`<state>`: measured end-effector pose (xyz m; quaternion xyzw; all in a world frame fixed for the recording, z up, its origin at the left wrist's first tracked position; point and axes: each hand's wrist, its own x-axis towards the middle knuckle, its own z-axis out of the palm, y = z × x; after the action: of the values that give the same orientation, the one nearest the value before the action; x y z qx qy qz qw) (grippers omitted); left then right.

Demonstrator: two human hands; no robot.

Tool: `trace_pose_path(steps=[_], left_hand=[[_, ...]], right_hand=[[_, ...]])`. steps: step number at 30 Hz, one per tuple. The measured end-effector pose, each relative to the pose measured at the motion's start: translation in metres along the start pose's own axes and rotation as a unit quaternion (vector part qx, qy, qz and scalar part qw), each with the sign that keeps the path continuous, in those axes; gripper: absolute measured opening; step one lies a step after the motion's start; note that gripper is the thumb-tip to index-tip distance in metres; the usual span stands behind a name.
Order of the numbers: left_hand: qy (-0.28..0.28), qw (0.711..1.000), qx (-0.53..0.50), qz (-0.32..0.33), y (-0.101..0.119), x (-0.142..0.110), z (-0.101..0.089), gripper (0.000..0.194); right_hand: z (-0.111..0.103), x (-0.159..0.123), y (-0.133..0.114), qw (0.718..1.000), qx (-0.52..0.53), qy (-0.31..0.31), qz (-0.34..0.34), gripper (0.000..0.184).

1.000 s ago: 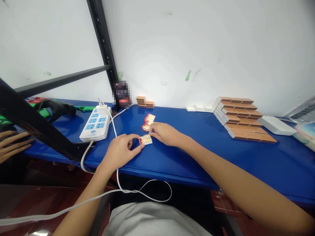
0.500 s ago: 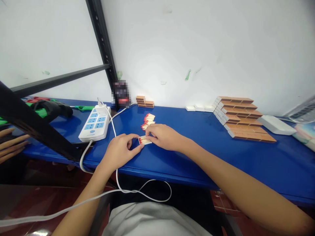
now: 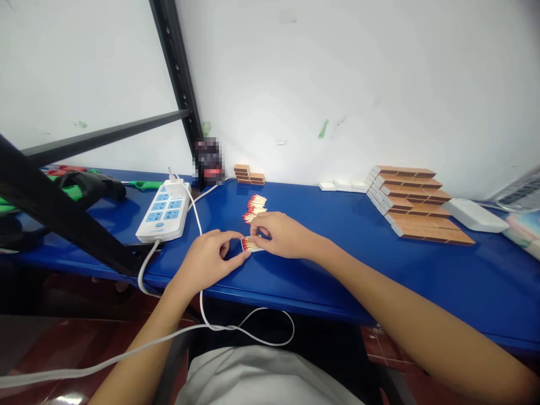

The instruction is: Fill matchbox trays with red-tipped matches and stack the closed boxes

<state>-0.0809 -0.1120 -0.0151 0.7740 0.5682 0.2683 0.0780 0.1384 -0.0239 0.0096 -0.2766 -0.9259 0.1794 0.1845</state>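
A small white matchbox tray lies on the blue table with red-tipped matches in it. Thumb and forefinger of my left hand grip the tray's left end from both sides. My right hand is over the tray's right part, fingers pinched together on the matches and hiding that end. Just beyond it, a loose fanned pile of matches rests on the table, its red heads toward the left.
Stacked brown matchboxes rise in steps at the right, beside a white box. A smaller matchbox stack and white trays line the wall. A power strip, its cable and a black frame are at left.
The tray and both my hands' fingertips have shifted slightly right, and more red match heads show at the tray's left end. Another person's hand at the far left has left the view.
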Motion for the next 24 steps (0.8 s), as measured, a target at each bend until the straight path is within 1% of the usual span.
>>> trace_pose_path(steps=[5, 10, 15, 19, 24], left_hand=[[-0.003, 1.000, 0.000, 0.001, 0.0004, -0.0002, 0.0003, 0.032], [0.001, 1.000, 0.004, 0.002, 0.0001, -0.0002, 0.0009, 0.031], [-0.002, 1.000, 0.006, -0.001, -0.0008, -0.0005, 0.0013, 0.032], [-0.006, 1.000, 0.008, -0.004, -0.0001, -0.0001, 0.0005, 0.032], [-0.007, 1.000, 0.009, -0.001, -0.0002, 0.0003, -0.0003, 0.033]], right_hand=[[-0.0028, -0.0010, 0.0001, 0.999, 0.028, -0.010, -0.036, 0.011], [-0.0030, -0.0017, 0.0012, 0.997, 0.046, -0.010, -0.053, 0.010], [-0.0042, -0.0010, 0.0022, 0.999, 0.025, -0.012, -0.033, 0.011], [-0.0045, -0.0003, 0.0043, 1.000, 0.000, -0.018, -0.014, 0.022], [-0.0060, 0.0001, 0.0061, 1.000, 0.000, -0.019, -0.008, 0.016]])
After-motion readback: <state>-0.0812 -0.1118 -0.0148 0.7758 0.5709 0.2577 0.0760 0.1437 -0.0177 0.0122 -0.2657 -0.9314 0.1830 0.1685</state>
